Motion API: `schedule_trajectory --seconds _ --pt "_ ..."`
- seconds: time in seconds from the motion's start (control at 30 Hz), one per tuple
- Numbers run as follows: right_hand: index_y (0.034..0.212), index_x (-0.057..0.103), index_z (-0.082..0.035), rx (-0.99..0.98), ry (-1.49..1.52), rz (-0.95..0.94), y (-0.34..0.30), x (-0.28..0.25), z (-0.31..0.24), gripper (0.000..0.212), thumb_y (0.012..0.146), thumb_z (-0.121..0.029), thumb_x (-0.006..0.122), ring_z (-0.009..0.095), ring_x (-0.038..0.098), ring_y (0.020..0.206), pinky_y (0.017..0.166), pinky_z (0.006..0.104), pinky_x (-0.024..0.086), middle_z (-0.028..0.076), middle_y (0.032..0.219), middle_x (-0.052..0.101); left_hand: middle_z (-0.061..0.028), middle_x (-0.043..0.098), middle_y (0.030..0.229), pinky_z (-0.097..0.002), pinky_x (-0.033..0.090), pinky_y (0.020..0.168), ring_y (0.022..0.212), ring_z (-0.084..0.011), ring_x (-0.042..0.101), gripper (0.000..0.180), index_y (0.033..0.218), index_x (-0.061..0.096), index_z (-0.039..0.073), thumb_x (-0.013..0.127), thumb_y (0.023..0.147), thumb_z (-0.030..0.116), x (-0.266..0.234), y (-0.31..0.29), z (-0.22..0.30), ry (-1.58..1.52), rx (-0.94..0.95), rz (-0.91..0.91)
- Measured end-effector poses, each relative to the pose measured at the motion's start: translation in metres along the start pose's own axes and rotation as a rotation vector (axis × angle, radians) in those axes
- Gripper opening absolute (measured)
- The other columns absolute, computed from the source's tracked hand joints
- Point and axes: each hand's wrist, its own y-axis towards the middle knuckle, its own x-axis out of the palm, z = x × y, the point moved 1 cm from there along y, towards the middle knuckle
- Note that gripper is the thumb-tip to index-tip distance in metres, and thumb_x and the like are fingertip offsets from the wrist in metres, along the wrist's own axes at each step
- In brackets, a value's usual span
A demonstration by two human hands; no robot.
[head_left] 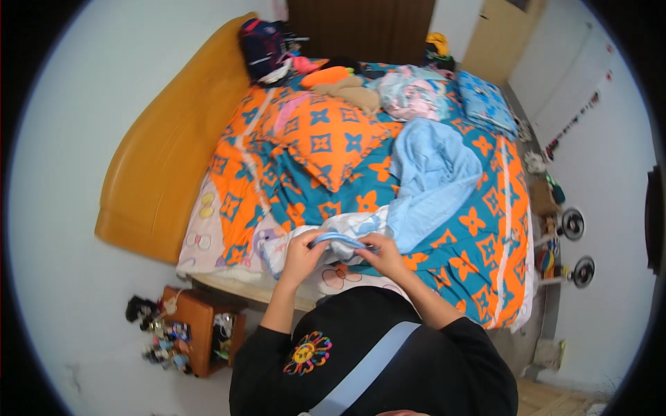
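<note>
Both my hands are raised over the near edge of the bed, in front of my body. Between them stretches a blue cloth edge [341,238], curved like a band. My left hand [302,255] pinches its left end and my right hand [383,254] grips its right end. White cloth with a blue print [361,223] hangs bunched behind and below the band. It runs up against a plain light blue cloth [437,180], which lies crumpled on the bed farther right. Whether the two are one piece I cannot tell.
An orange and teal patterned quilt [472,243] covers the bed, with a matching pillow [322,139]. Farther back lie a carrot-shaped plush [326,76], a pastel cloth heap [413,97] and a folded blue bundle [485,104]. A cluttered nightstand [201,326] stands near left.
</note>
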Motion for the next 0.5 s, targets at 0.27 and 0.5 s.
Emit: schedule_trajectory --seconds 0.27,0.5 --pt "0.089 0.067 0.0 -0.05 -0.005 0.018 0.019 -0.004 -0.034 0.014 0.075 -0.003 0.069 0.019 0.058 0.063 0.056 0.029 0.047 0.009 0.074 0.06 0.001 0.058 0.069 -0.0208 0.035 0.051 0.06 -0.0036 0.044 0.016 0.095 0.066 -0.002 0.066 0.083 0.01 -0.003 -0.004 0.003 -0.115 0.026 0.107" --pt "0.086 0.067 -0.001 -0.06 -0.102 -0.101 0.019 -0.005 -0.013 0.017 0.069 0.0 0.07 0.029 0.06 0.068 0.06 0.0337 0.048 0.013 0.077 0.063 -0.001 0.06 0.071 -0.0213 0.039 0.053 0.06 -0.0055 0.048 0.013 0.092 0.066 -0.001 0.067 0.081 0.007 -0.016 -0.006 0.019 -0.05 0.079 0.093"
